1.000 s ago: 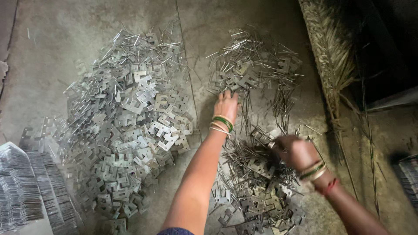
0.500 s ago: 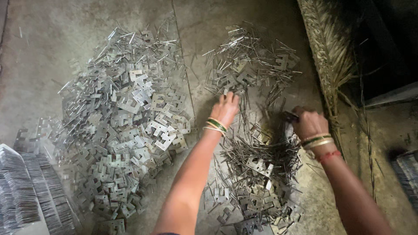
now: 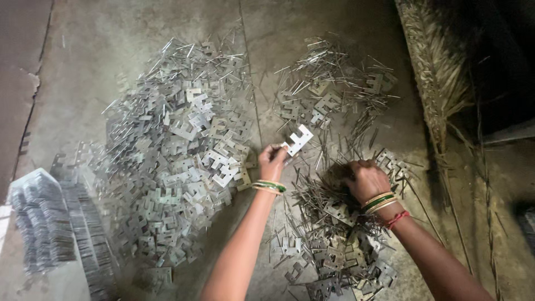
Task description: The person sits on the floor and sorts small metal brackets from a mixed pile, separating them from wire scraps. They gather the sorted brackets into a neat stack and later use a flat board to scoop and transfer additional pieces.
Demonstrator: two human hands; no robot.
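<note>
Between the heaps, left hand (image 3: 272, 161) grip pinching a notched metal plate (image 3: 298, 139), long axis tilted up-right; right hand (image 3: 365, 179) grip hidden.

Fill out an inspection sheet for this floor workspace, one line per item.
Surface: bare grey concrete floor, dusty, with a seam running up the middle.
Job's things: big heap of flat metal plates on the left; mixed pile of plates and thin metal strips on the right.
Clutter: neat stacked plates at the lower left edge.
Hands: left hand lifts one notched plate; right hand is closed over the mixed pile, bangles on both wrists.
Cables: nothing seen.
Surroundings: dry palm fronds along the right side; dark beyond.
</note>
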